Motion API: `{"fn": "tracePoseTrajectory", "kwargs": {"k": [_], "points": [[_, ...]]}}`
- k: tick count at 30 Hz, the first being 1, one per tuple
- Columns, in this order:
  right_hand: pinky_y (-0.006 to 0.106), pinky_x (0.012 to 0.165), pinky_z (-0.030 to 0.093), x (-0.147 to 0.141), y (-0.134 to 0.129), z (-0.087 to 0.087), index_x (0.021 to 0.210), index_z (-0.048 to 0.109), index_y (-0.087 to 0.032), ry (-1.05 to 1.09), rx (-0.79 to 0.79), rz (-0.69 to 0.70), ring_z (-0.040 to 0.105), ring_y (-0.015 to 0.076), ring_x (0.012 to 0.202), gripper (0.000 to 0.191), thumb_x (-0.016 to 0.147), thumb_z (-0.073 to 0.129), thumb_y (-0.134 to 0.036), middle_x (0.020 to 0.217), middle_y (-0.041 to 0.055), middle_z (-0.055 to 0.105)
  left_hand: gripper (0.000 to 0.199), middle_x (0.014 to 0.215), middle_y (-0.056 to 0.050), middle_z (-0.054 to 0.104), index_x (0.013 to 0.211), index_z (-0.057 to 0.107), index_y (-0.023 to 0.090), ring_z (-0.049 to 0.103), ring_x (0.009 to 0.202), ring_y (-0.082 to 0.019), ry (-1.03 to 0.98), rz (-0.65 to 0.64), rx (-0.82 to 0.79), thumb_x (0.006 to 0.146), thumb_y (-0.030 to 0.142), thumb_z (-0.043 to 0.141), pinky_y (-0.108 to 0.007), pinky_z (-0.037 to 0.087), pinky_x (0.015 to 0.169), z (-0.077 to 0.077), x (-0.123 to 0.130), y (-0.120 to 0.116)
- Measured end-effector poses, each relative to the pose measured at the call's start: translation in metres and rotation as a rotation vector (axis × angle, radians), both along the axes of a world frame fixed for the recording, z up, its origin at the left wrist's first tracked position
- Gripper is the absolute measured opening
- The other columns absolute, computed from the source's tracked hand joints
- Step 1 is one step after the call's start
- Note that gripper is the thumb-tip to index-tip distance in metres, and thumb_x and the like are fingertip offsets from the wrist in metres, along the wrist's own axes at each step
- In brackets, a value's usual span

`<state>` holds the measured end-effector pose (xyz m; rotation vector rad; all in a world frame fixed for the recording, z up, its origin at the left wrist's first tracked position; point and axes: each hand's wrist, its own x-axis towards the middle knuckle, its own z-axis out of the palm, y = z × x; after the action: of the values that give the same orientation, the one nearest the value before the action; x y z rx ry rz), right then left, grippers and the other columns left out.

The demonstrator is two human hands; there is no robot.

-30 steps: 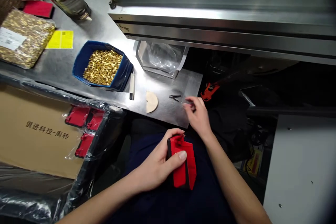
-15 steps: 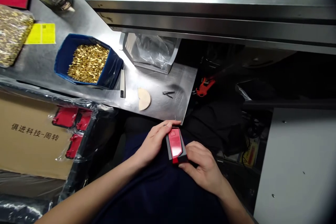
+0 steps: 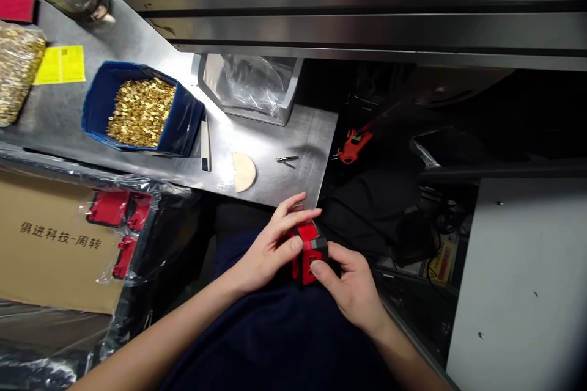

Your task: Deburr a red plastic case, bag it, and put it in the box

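Over my lap I hold a small red and black plastic housing (image 3: pixel 310 256), one end turned up toward me. My right hand (image 3: pixel 353 284) grips it from the right, thumb on the near red face and fingers behind. On the other side my left hand (image 3: pixel 275 250) presses its thumb to the upper left of the part, with its fingers stretched past the far edge. Just beyond lie small nippers (image 3: pixel 287 161) on the metal bench. A pale half-round disc (image 3: pixel 244 171) and a light-handled, knife-like tool (image 3: pixel 205 145) lie left of them.
A blue bin (image 3: pixel 98 110) of small brass parts and a grey bin (image 3: pixel 287 107) with clear plastic stand on the bench. More red parts (image 3: pixel 110 206) lie in bags on a carton at left. A metal beam (image 3: pixel 321 30) crosses above; an orange tool (image 3: pixel 354 145) hangs beyond the bench edge.
The housing has been turned in my hands, from its smooth red face to an end with openings. My left thumb has moved down onto it. The view has shifted slightly.
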<state>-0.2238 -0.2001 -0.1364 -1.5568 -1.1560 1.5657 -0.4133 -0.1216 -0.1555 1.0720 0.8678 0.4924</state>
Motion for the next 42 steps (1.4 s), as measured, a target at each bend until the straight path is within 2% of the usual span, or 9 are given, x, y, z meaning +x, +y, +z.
{"fn": "tracePoseTrajectory", "kwargs": {"k": [5,8,13,16,24,28,32,35,42], "points": [[0.03,0.077,0.05,-0.005,0.001,0.005,0.08,0.068,-0.018,0.031,-0.05,-0.018,0.062,0.0187,0.079,0.026,0.096,0.064,-0.038,0.08,0.0022,0.068,0.031,0.144,-0.008,0.062,0.117,0.078,0.027,0.055,0.135,-0.031,-0.056,0.0,-0.043,0.099,0.043,0.059,-0.043,0.041,0.116,-0.001,0.005,-0.001],[0.03,0.077,0.05,-0.011,0.0,0.007,0.092,0.074,-0.019,0.002,-0.064,0.013,0.063,0.0188,0.08,0.018,0.095,0.066,-0.035,0.087,0.0028,0.072,0.04,0.127,-0.008,0.073,0.1,0.083,0.024,0.064,0.121,-0.029,0.013,0.085,-0.121,0.103,0.044,0.049,-0.043,0.045,0.111,-0.002,0.013,-0.002],[0.029,0.079,0.05,-0.016,0.0,0.007,0.096,0.074,-0.021,0.087,-0.116,-0.041,0.065,0.0196,0.083,0.017,0.096,0.064,-0.035,0.079,0.0002,0.069,0.052,0.142,-0.008,0.066,0.112,0.08,0.023,0.057,0.132,-0.031,-0.043,0.055,-0.157,0.106,0.048,0.035,-0.045,0.04,0.116,-0.003,0.008,-0.003],[0.029,0.079,0.05,-0.015,0.002,0.006,0.095,0.073,-0.021,0.088,-0.117,-0.044,0.065,0.0199,0.084,0.017,0.096,0.065,-0.037,0.077,-0.0006,0.067,0.038,0.145,-0.008,0.062,0.124,0.075,0.025,0.049,0.14,-0.032,-0.084,-0.002,-0.053,0.099,0.047,0.055,-0.043,0.036,0.12,-0.005,0.001,-0.003],[0.029,0.069,0.045,-0.022,0.0,0.007,0.09,0.072,-0.02,-0.085,-0.103,0.058,0.06,0.0167,0.073,0.022,0.097,0.064,-0.039,0.082,0.0008,0.071,0.032,0.114,-0.009,0.074,0.099,0.084,0.022,0.067,0.111,-0.027,0.014,0.128,-0.108,0.1,0.038,0.056,-0.038,0.049,0.104,0.002,0.011,-0.006],[0.028,0.07,0.043,-0.021,0.001,0.01,0.095,0.072,-0.02,-0.088,-0.074,0.069,0.059,0.0162,0.073,0.022,0.098,0.062,-0.039,0.081,0.0004,0.069,0.042,0.117,-0.008,0.075,0.095,0.084,0.022,0.069,0.108,-0.026,0.045,0.133,-0.207,0.102,0.046,0.051,-0.036,0.049,0.101,0.003,0.013,-0.004],[0.028,0.063,0.037,-0.015,0.004,0.01,0.077,0.064,-0.019,-0.011,-0.068,0.107,0.05,0.0135,0.066,0.042,0.105,0.049,-0.046,0.072,-0.0008,0.059,0.056,0.121,-0.008,0.075,0.092,0.084,0.021,0.068,0.112,-0.027,0.008,0.134,-0.275,0.105,0.05,0.038,-0.035,0.05,0.098,0.0,0.008,-0.005],[0.027,0.06,0.036,-0.015,0.005,0.006,0.071,0.057,-0.019,0.066,-0.12,0.051,0.047,0.0124,0.062,0.05,0.108,0.04,-0.047,0.066,-0.0017,0.052,0.047,0.122,-0.008,0.073,0.097,0.084,0.022,0.066,0.116,-0.027,-0.044,0.105,-0.262,0.104,0.046,0.044,-0.035,0.046,0.104,-0.004,0.002,-0.006],[0.026,0.071,0.053,-0.014,0.008,0.007,0.09,0.068,-0.019,0.147,-0.163,-0.123,0.066,0.0162,0.074,0.023,0.101,0.059,-0.037,0.081,0.0019,0.068,0.028,0.122,-0.008,0.072,0.101,0.083,0.023,0.064,0.119,-0.028,-0.066,0.106,-0.245,0.099,0.038,0.059,-0.037,0.046,0.105,-0.007,-0.006,-0.008]]}}
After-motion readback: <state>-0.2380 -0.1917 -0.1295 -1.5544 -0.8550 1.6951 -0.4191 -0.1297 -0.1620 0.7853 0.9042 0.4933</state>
